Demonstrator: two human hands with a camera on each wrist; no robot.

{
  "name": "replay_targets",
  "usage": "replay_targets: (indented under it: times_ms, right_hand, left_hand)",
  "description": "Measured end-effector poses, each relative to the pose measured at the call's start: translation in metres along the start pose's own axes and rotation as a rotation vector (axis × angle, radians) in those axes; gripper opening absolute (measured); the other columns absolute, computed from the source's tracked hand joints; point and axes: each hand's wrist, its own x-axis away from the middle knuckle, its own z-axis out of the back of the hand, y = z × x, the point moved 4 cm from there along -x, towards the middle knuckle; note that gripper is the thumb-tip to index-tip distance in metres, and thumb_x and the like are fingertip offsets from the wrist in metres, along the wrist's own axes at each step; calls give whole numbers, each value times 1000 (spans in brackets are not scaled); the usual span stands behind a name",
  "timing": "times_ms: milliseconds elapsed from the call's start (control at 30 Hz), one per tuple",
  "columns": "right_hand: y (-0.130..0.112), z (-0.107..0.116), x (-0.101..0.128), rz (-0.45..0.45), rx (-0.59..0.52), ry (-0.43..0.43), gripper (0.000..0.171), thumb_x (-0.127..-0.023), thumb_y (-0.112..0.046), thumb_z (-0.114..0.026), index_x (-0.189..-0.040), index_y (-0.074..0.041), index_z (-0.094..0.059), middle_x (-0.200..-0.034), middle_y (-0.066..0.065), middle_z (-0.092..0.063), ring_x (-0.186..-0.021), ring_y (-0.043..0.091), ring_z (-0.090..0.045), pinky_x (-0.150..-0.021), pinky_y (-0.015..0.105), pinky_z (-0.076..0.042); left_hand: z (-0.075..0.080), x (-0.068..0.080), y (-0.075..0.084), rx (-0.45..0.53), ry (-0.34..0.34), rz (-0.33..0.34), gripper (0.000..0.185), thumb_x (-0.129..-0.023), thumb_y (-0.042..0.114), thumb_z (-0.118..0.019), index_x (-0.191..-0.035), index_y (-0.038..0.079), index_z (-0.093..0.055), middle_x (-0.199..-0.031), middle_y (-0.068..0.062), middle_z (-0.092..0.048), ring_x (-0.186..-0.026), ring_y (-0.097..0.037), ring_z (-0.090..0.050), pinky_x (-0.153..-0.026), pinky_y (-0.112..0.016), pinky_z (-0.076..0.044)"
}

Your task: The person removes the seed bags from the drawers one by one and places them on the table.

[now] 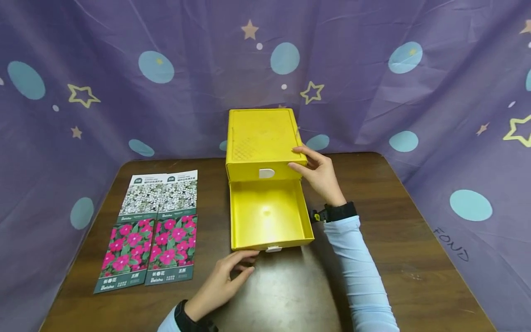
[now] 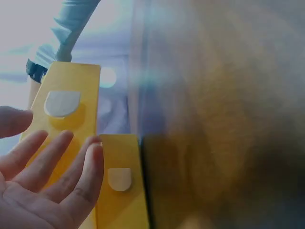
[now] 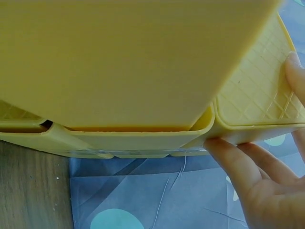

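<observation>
A yellow drawer box [image 1: 263, 136] with two tiers stands against the curtain, and its lower drawer [image 1: 267, 212] is pulled out, its bare bottom showing. The upper drawer front, with a white tab [image 1: 267, 173], is pushed in. My right hand [image 1: 320, 174] grips the box's upper right edge, thumb at the front and a finger on top; the right wrist view shows fingertips [image 3: 221, 148] against the side wall. By the lower drawer's front left corner is my left hand [image 1: 226, 282], fingers loosely bent, just beside the white handle [image 1: 273, 249]. Whether it touches the drawer I cannot tell.
Several flower packets lie on the left of the wooden table [image 1: 373, 258]: white-flowered ones [image 1: 178, 196] behind, pink-flowered ones [image 1: 172, 249] in front. A purple patterned curtain [image 1: 199, 92] hangs behind and at both sides.
</observation>
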Motion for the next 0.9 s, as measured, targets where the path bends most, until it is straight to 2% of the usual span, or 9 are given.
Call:
replay_targets:
  times_ms: [133,267,367,500,600,767,900]
  right_hand:
    - [1,-1,1,-8,-1,-12,41,-82,-10,-70,-121,-3,-60,-135,11,-48,-123,15,-46,-96,35,-43]
    - [0,0,1,-7,-17,-15,41,-82,-9,-70,-121,-2,-60,-136,11,-47,-121,18,-48,-94,34,-44]
    - [0,0,-1,-9,-24,-14,40,-82,-9,-70,-120,-1,-60,-135,12,-48,-120,20,-49,-94,34,-44]
    - [1,0,-1,-16,-14,-15,40,-82,-10,-70,-120,-2,-60,-135,12,-48,-121,18,-48,-95,34,-43]
    - [2,-1,-2,-16,-23,-18,40,-82,-10,-70,-120,-2,-60,-134,12,-49,-120,18,-49,-95,34,-43]
    - [2,0,-1,-9,-30,-18,40,-82,-9,-71,-120,-1,-60,-134,12,-49,-121,16,-48,-96,35,-43]
    - [1,0,-1,1,-15,-13,41,-81,-9,-71,-120,0,-60,-134,12,-49,-123,16,-47,-97,36,-42]
  left_hand:
    - [2,-7,-12,21,14,26,30,-92,10,-57,-123,10,-56,-118,-7,-61,-104,-28,-59,-82,-32,-51]
    - [8,-19,-12,33,17,31,29,-93,12,-56,-122,11,-56,-118,-5,-61,-106,-25,-58,-85,-33,-50]
    - [13,-33,-9,53,31,19,30,-93,9,-55,-122,5,-55,-119,-9,-61,-108,-26,-57,-86,-35,-49]
    - [18,-55,-9,95,43,32,34,-92,1,-54,-125,-4,-50,-121,-20,-57,-111,-34,-54,-87,-41,-48]
    - [23,-71,-17,103,61,57,38,-92,3,-55,-129,-2,-48,-125,-19,-54,-113,-33,-53,-88,-41,-48]
    - [29,-94,-34,96,85,51,44,-93,8,-55,-135,4,-43,-133,-12,-50,-118,-32,-49,-88,-39,-48]
    - [32,-108,-40,90,92,54,46,-94,7,-53,-138,5,-40,-136,-11,-46,-120,-33,-47,-88,-38,-48]
